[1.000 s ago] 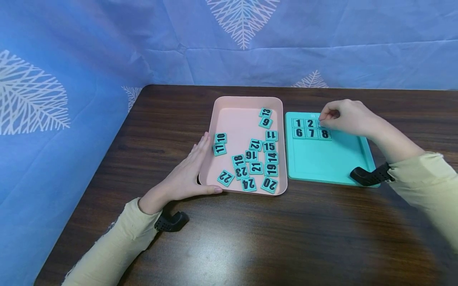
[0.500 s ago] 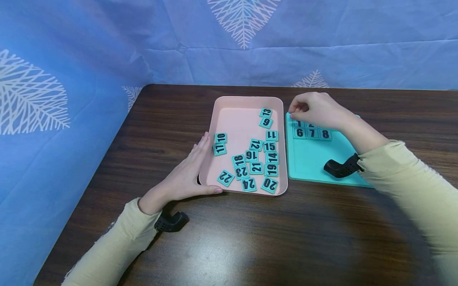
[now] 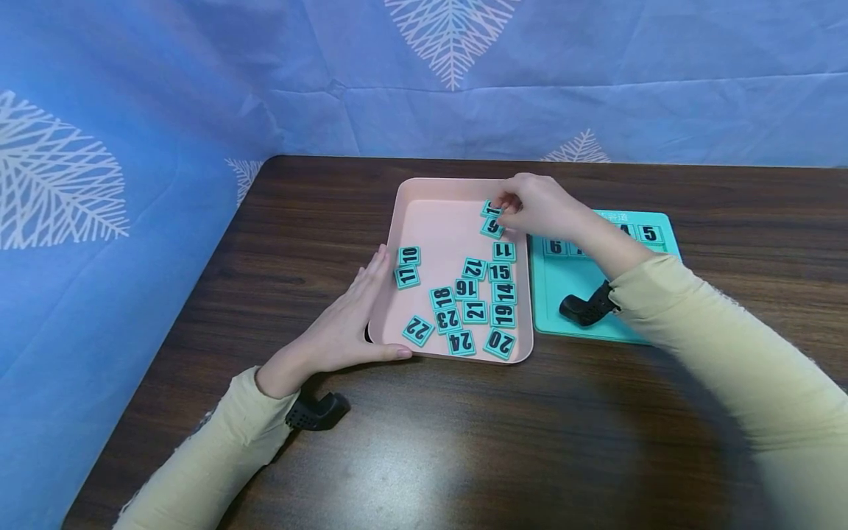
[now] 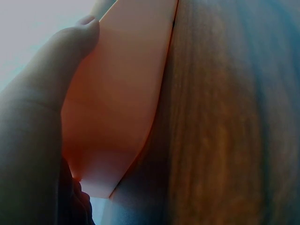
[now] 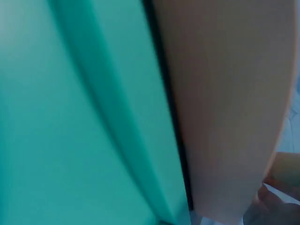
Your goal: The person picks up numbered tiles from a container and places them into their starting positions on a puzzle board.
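A pink tray [image 3: 437, 221] holds loose numbered tiles. My left hand [image 3: 344, 316] rests against its near left corner, fingers straight along the left side and thumb along the front edge. In the left wrist view the thumb [image 4: 61, 61] lies against the tray's outer wall. My right hand [image 3: 546, 210] is over the tray's far right part, fingers bent at the tile 9 [image 3: 492, 227] and partly covering the tile 13 [image 3: 489, 208]. Both tiles lie in the tray. Right of the tray lies a turquoise board [image 3: 556, 294] with tiles in rows, partly hidden by the right arm.
Other tiles lie in the tray, such as the tile 10 [image 3: 408, 255] at the left and the tile 20 [image 3: 499, 343] near the front. The board's tile 5 [image 3: 651, 233] shows past the arm. A blue patterned cloth [image 3: 331, 73] hangs behind the dark wooden table [image 3: 424, 442].
My right hand has moved left from the board's top row, past its far left corner, to the tiles in the tray. The left hand and tray have stayed still.
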Demonstrator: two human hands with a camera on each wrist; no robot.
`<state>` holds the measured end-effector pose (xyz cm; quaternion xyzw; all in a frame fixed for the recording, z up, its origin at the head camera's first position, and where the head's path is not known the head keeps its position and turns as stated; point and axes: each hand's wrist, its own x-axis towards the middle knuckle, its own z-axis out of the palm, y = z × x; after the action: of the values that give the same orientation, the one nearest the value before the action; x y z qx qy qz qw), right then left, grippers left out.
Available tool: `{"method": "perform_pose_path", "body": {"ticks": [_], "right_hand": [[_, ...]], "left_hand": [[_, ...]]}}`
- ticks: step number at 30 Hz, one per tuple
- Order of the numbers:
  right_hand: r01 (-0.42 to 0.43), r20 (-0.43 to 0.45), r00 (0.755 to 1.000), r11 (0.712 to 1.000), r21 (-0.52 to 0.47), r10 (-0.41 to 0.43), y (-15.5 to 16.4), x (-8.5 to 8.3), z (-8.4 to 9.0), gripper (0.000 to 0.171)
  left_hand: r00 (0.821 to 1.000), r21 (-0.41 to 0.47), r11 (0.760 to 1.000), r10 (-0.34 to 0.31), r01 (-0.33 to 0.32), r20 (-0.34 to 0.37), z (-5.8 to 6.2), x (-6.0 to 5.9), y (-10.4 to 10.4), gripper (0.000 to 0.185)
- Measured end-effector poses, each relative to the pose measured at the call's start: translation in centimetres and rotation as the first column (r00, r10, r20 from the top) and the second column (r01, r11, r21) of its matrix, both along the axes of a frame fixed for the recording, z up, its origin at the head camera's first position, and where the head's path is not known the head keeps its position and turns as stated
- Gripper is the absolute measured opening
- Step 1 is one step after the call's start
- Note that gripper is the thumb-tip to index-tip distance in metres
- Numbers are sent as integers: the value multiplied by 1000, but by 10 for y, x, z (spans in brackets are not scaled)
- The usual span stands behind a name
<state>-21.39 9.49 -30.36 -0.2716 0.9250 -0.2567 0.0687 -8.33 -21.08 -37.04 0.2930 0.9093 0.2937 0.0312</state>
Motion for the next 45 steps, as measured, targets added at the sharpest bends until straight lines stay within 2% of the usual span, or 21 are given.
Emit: {"method": "perform_pose_path", "body": {"ticks": [5,11,17,45], "right_hand": [[-21,-31,999,997,76,23,-10,0,-4,17],[-24,-47,998,980,198,34,-16,-1,-7,23],[-25,-41,999,972,236,36,-18,-1,-9,26],[-105,21,994,982,157,103,-21,-2,-13,30]], "left_hand": [[1000,-4,1000,0,0,-2,0,-1,0,122],[1000,-2,1000,1,-1,3,0,0,0,123],[1000,5,1000,-2,2,-2,0,-1,1,123],[1000,3,1000,14,-14,22,0,0,2,122]]}}
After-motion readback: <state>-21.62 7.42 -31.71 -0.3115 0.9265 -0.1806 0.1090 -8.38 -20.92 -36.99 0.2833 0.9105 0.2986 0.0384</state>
